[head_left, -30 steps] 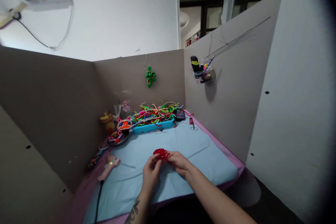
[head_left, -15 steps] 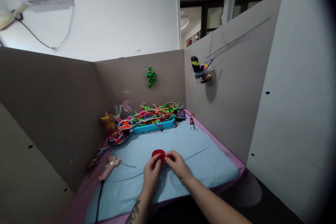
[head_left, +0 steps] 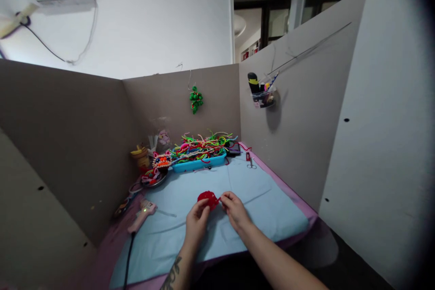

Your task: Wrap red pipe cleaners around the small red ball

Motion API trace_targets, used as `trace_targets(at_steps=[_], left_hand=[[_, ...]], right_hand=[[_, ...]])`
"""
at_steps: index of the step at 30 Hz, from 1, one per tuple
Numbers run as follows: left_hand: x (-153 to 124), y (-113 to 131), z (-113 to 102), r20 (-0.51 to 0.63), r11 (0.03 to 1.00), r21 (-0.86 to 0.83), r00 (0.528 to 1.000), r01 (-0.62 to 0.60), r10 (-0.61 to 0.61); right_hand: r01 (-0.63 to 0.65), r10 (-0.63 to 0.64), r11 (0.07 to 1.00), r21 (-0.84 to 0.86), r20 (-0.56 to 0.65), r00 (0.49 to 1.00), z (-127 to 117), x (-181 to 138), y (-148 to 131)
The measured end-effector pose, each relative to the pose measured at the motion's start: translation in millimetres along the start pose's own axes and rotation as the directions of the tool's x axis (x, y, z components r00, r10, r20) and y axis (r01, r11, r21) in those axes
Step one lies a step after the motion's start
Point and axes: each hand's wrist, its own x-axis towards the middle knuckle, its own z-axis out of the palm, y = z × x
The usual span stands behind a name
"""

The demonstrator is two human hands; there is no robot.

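Observation:
A small red pipe-cleaner piece (head_left: 208, 199), coiled into a round shape, is held just above the light blue cloth (head_left: 265, 208). My left hand (head_left: 196, 223) pinches its lower left side, fingers closed on it. My right hand (head_left: 235, 210) grips its right edge with fingertips pinched. Both forearms reach in from the bottom of the view, the left one tattooed.
A blue tray (head_left: 199, 163) piled with coloured pipe cleaners stands at the back. A pink glue gun (head_left: 141, 214) with cord lies at the left, small scissors (head_left: 250, 161) at the back right. Cardboard walls enclose the table; a green ornament (head_left: 195, 99) and a pen cup (head_left: 262, 96) hang on them.
Both hands stay on the red piece and have shifted slightly; my right hand has moved a little to the right along its edge.

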Motion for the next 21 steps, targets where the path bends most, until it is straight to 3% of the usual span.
trace_targets(at_steps=[4, 9, 15, 19, 21], left_hand=[[0.1, 2.7, 0.5, -0.01, 1.0, 0.006, 1.0, -0.01, 0.011], [1.7, 3.7, -1.0, -0.008, 0.999, -0.045, 1.0, -0.005, 0.005], [3.1, 0.0, -5.1, -0.051, 0.995, -0.095, 0.999, -0.003, -0.002], [0.9, -0.1, -5.1, 0.047, 0.996, -0.081, 0.999, 0.03, -0.026], [-0.9, 1.5, -3.0, 0.095, 0.997, -0.074, 0.995, 0.037, -0.03]], right_hand=[[-0.035, 0.036, 0.999, -0.024, 0.028, 0.999, 0.2, -0.3, -0.3], [0.049, -0.042, 0.991, -0.121, 0.066, 0.997, -1.2, 0.2, 7.6], [0.055, -0.055, 0.986, -0.156, 0.007, 0.998, -2.3, 0.6, 13.7], [0.052, -0.038, 0.994, -0.096, 0.144, 0.989, -0.1, -2.8, 8.1], [0.048, -0.038, 0.997, -0.06, 0.154, 0.987, 0.2, -3.7, 5.1]])
